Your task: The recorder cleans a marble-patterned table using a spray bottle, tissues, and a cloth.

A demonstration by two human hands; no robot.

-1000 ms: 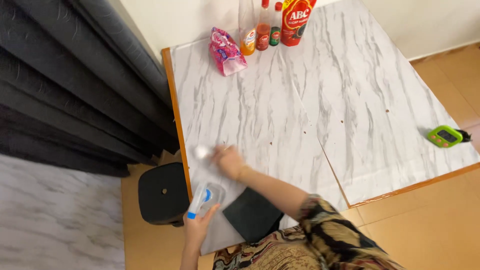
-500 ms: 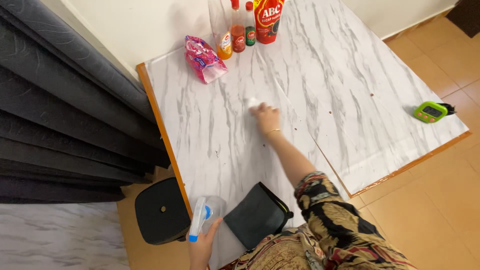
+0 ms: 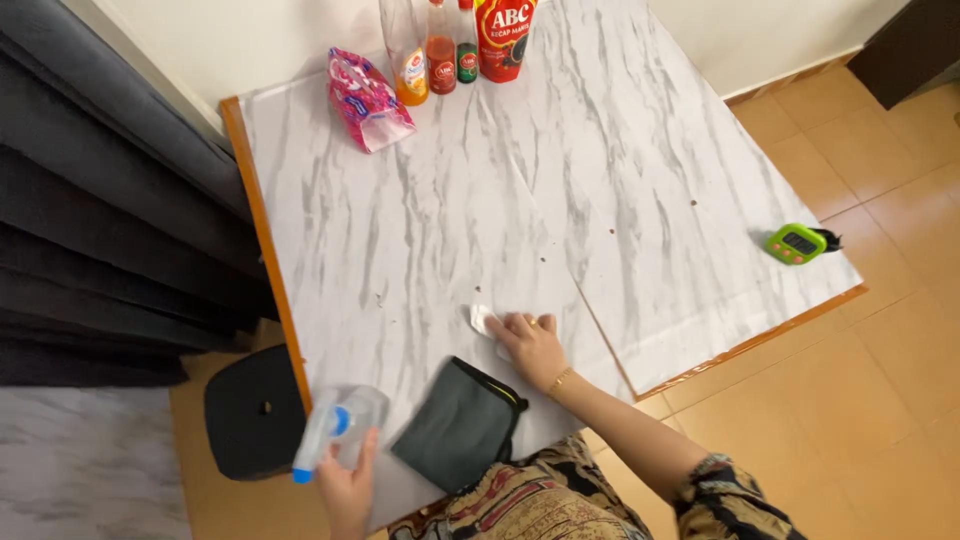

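Observation:
My right hand [image 3: 528, 346] presses a small white wipe [image 3: 483, 319] flat on the marble-patterned table [image 3: 420, 220], near its front edge. My left hand [image 3: 345, 485] grips a clear spray bottle [image 3: 335, 428] with a white and blue nozzle, held at the table's front left corner. A dark pouch [image 3: 460, 424] with a yellow-trimmed zip lies on the table between my two hands.
At the far edge stand a pink snack bag [image 3: 365, 98], three sauce bottles [image 3: 432, 48] and a red sauce pouch [image 3: 503, 36]. A green timer [image 3: 795, 243] sits near the right edge. A black stool [image 3: 250, 412] and dark curtains [image 3: 110, 250] are to the left.
My right hand has swept the wipe from the table's middle back toward me to the near edge. The view shifted left; the left hand still holds the bottle.

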